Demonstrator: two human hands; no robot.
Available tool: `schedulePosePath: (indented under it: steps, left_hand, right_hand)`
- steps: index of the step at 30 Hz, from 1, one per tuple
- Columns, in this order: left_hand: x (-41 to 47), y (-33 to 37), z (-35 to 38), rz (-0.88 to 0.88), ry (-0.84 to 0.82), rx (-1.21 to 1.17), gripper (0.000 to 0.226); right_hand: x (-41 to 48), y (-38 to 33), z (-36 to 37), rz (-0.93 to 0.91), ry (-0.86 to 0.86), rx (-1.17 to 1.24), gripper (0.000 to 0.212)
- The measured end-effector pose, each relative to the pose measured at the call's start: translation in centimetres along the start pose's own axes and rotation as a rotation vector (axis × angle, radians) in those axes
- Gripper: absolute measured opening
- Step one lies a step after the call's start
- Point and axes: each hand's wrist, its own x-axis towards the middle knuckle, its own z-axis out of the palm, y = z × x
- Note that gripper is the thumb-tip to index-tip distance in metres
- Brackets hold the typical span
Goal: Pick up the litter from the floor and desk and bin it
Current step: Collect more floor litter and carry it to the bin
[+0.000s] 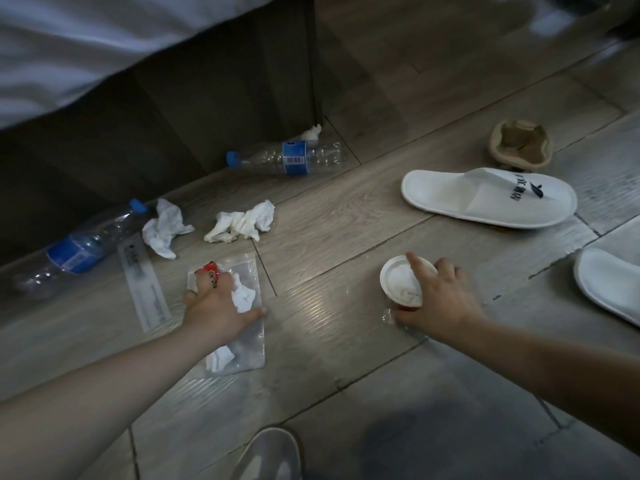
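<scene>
My left hand (216,304) grips a small red packet (210,269) together with white tissue, over a clear plastic bag (247,344) lying flat on the wooden floor. My right hand (440,297) holds a white paper cup (398,280) with tissue inside, index finger over its rim and thumb on a scrap of clear plastic (391,317). Two crumpled tissues (165,228) (242,221) lie further ahead. An empty bottle (78,249) lies at the left, a second bottle (287,157) by the bed base, with a small tissue ball (311,132) behind it.
A clear flat wrapper (142,289) lies beside the left bottle. White slippers (488,197) (609,284) and a tan shoe (519,145) sit on the right. The dark bed base (156,109) with white bedding runs along the top left. My shoe (270,455) is at the bottom.
</scene>
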Motion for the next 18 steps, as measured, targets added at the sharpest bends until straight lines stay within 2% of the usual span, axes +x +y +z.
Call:
schedulePosePath:
  steps: [3, 6, 11, 14, 18]
  left_hand:
    - [-0.14, 0.62, 0.0, -0.012, -0.027, 0.054, 0.115]
    - [0.07, 0.81, -0.23, -0.023, -0.065, 0.082, 0.119]
    - [0.23, 0.45, -0.16, -0.015, -0.02, -0.019, 0.078]
    - [0.4, 0.53, -0.54, -0.007, 0.019, -0.039, 0.059]
    - [0.59, 0.69, -0.54, 0.039, 0.049, -0.028, 0.052]
  right_hand:
    - [-0.02, -0.48, 0.1, 0.04, -0.037, 0.01, 0.114]
    - [-0.05, -0.73, -0.01, 0.023, -0.042, -0.009, 0.112]
    - [-0.18, -0.57, -0.36, -0.017, -0.047, -0.075, 0.102]
    - [-0.3, -0.61, -0.3, -0.02, -0.048, -0.036, 0.1]
    - [-0.31, -0.38, -0.27, -0.014, -0.034, 0.032, 0.098]
